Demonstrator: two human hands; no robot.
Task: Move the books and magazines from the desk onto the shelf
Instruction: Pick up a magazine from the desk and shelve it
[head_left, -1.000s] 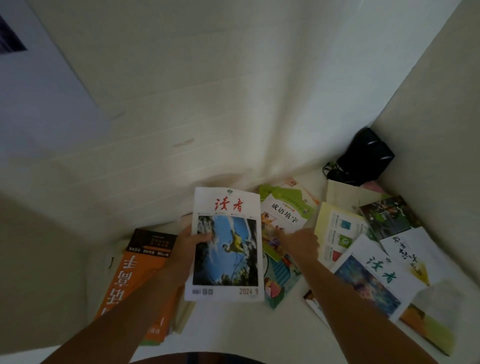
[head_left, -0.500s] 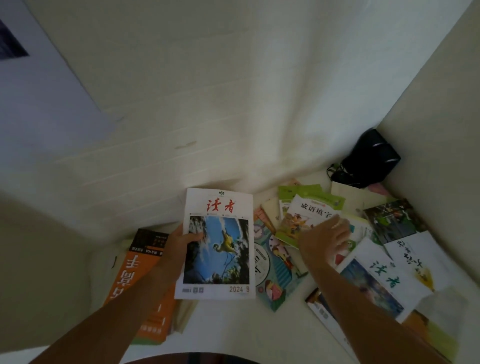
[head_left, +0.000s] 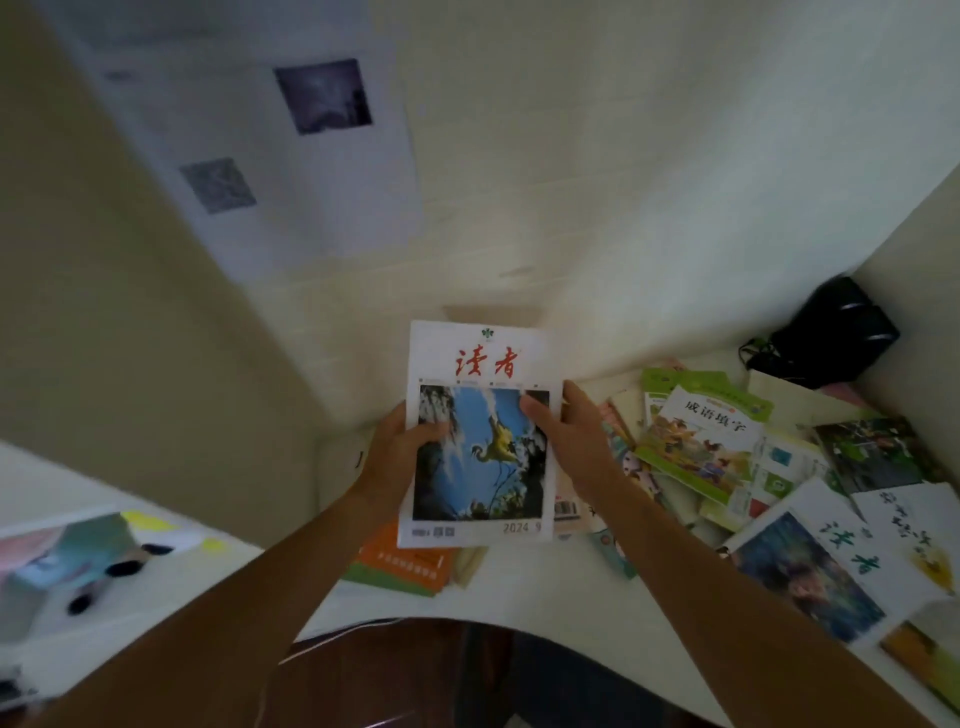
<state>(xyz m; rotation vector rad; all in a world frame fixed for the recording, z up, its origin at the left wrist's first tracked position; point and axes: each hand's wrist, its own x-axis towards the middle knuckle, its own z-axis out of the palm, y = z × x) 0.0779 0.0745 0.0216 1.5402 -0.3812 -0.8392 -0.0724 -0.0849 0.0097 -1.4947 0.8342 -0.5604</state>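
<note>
A white magazine (head_left: 480, 364) with red characters and a blue bird picture is held up above the desk. My left hand (head_left: 402, 457) grips its left edge, thumb on the cover. My right hand (head_left: 569, 441) holds its right edge, thumb on the cover and fingers behind. Right of it lies a heap of books and magazines: a green-covered book (head_left: 701, 441), a second white magazine (head_left: 826, 561) with green characters, and several more. An orange book (head_left: 402, 564) lies under the held magazine. No shelf is in view.
A black bag (head_left: 831, 332) sits in the desk's back right corner. The white desk (head_left: 545, 597) has a curved front edge. A paper sheet (head_left: 291, 156) with grey pictures hangs on the wall. A low surface (head_left: 78, 571) with colourful items is at lower left.
My right hand left the heap of books and came to the right edge of the magazine. The magazine rose higher, and the view turned left and up.
</note>
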